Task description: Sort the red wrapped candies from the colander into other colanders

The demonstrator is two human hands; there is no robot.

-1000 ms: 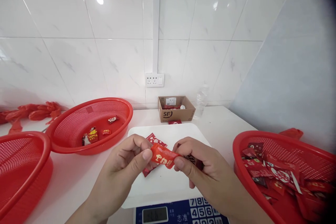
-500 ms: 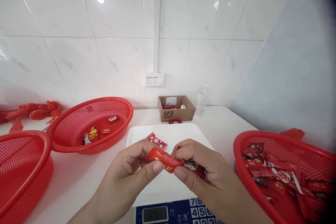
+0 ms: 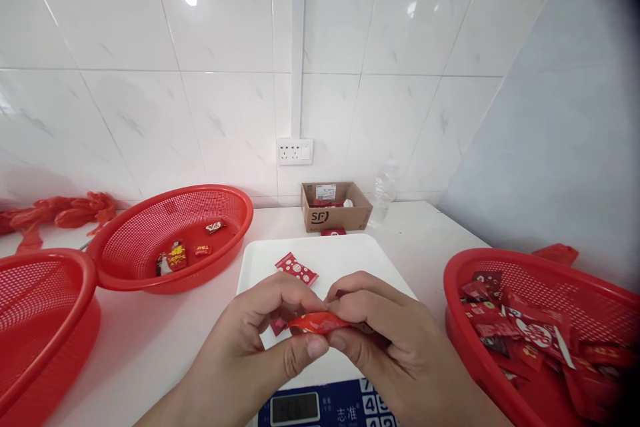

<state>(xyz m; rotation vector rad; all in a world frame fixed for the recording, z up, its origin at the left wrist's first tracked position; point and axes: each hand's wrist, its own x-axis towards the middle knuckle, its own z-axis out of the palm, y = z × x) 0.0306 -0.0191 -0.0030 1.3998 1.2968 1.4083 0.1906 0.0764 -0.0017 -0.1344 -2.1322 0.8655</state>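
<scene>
Over the weighing scale's white tray [image 3: 260, 255], my left hand [image 3: 265, 337] and my right hand [image 3: 385, 340] pinch a small orange-red snack packet [image 3: 317, 323] between thumbs and fingers. A darker red packet [image 3: 381, 339] is tucked under the fingers of my right hand, mostly hidden. Behind my left fingers a bit of another dark red packet [image 3: 278, 325] shows. Just beyond my hands, a red packet with white circles [image 3: 297, 269] lies on the tray. The scale's blue panel [image 3: 330, 407] is in front, partly covered by my right hand.
On the right stands a red basket [image 3: 463, 267] heaped with red packets. A red basket [image 3: 233, 197] with several small snacks and another red basket [image 3: 80, 267] are at left. Further back are a cardboard box [image 3: 340, 217], a clear bottle [image 3: 384, 190] and red plastic bags [image 3: 75, 210].
Both hands have turned the orange-red packet so it shows more edge-on, and their thumbs have come closer together. The darker packet under my right hand is now more hidden.
</scene>
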